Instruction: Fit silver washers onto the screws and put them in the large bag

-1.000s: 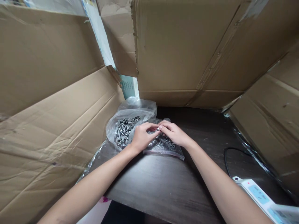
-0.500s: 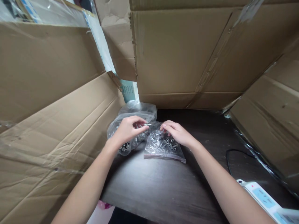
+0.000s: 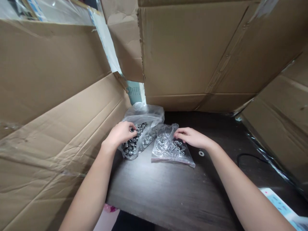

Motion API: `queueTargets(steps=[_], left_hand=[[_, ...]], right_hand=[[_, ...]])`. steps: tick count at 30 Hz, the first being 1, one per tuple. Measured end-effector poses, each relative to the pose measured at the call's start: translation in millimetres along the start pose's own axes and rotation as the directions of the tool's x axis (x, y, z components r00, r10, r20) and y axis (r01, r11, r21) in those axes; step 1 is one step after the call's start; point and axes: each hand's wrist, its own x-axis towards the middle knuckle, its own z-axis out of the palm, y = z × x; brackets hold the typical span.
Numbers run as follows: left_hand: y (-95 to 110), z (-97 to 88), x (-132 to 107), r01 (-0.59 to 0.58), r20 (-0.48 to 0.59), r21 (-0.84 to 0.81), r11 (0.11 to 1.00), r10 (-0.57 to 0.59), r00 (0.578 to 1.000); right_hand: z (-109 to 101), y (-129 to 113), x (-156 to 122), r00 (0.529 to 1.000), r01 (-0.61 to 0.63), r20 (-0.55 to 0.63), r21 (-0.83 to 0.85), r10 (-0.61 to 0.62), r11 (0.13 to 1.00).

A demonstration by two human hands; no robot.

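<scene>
Two clear plastic bags of small metal fasteners lie on a dark wooden table (image 3: 168,189). The larger bag (image 3: 144,123) is on the left and full of shiny screws. My left hand (image 3: 120,134) rests in its mouth with fingers curled among the screws; what they pinch is hidden. The smaller zip bag (image 3: 168,149) lies to the right. My right hand (image 3: 192,138) lies on its upper right corner, fingers close together and reaching into the bag. A single metal washer (image 3: 201,153) sits on the table just below my right wrist.
Cardboard sheets wall in the table: a big slanted one on the left (image 3: 55,106), one at the back (image 3: 192,54), one on the right (image 3: 281,118). A black cable (image 3: 243,157) and a white power strip (image 3: 281,205) lie at the right front.
My hands, joined over the small bag a second ago, have parted. The left went into the big bag of screws; the right stayed at the small bag. A washer now shows on the table.
</scene>
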Motion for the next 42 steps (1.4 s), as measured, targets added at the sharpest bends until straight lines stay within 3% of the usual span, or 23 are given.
queueTargets(steps=[6, 12, 15, 16, 18, 19, 21, 24, 27, 31, 36, 42], left_hand=[[-2, 6.9, 5, -0.044, -0.017, -0.004, 0.999, 0.043, 0.999], [6, 15.2, 6, -0.105, -0.034, 0.009, 0.994, 0.106, 0.994], [18, 16.2, 2, -0.144, -0.160, -0.058, 0.988, 0.133, 0.978], [24, 17.1, -1, -0.170, -0.256, -0.109, 0.979, 0.138, 0.957], [40, 21.7, -8, -0.271, -0.464, -0.216, 0.938, 0.146, 0.874], [49, 25.9, -12, -0.341, -0.503, -0.245, 0.907, 0.181, 0.845], [65, 38.3, -20, -0.520, -0.480, -0.248, 0.817, 0.362, 0.799], [80, 61.7, -25, -0.664, -0.289, -0.104, 0.741, 0.616, 0.733], [84, 78.9, -24, -0.579, -0.123, 0.048, 0.814, 0.580, 0.805], [80, 84.3, -22, -0.473, -0.079, 0.105, 0.875, 0.481, 0.873], [76, 84.6, -18, -0.473, -0.101, 0.068, 0.879, 0.477, 0.873], [82, 90.0, -19, -0.498, -0.120, -0.139, 0.856, 0.485, 0.866]], right_hand=[[-7, 2, -4, 0.998, 0.009, -0.053, -0.113, -0.015, 0.994], [-13, -3, -9, 0.999, -0.011, -0.032, -0.227, 0.004, 0.974], [-20, 0, -12, 0.995, -0.076, -0.077, -0.295, 0.056, 0.952], [-22, 1, -13, 0.992, -0.103, -0.102, -0.313, 0.075, 0.944], [-23, 2, -13, 0.985, -0.139, -0.144, -0.335, 0.096, 0.932], [-22, 2, -13, 0.983, -0.145, -0.155, -0.337, 0.097, 0.930], [-19, 1, -12, 0.986, -0.131, -0.143, -0.322, 0.088, 0.938], [-16, -3, -12, 0.990, -0.130, -0.096, -0.301, 0.105, 0.945], [-16, -4, -13, 0.984, -0.180, -0.066, -0.341, 0.168, 0.923], [-13, -6, -14, 0.987, -0.163, -0.055, -0.305, 0.154, 0.938], [4, -9, -5, 0.998, -0.067, -0.005, -0.353, 0.070, 0.933], [8, -2, -1, 0.999, -0.051, -0.022, -0.395, 0.047, 0.917]])
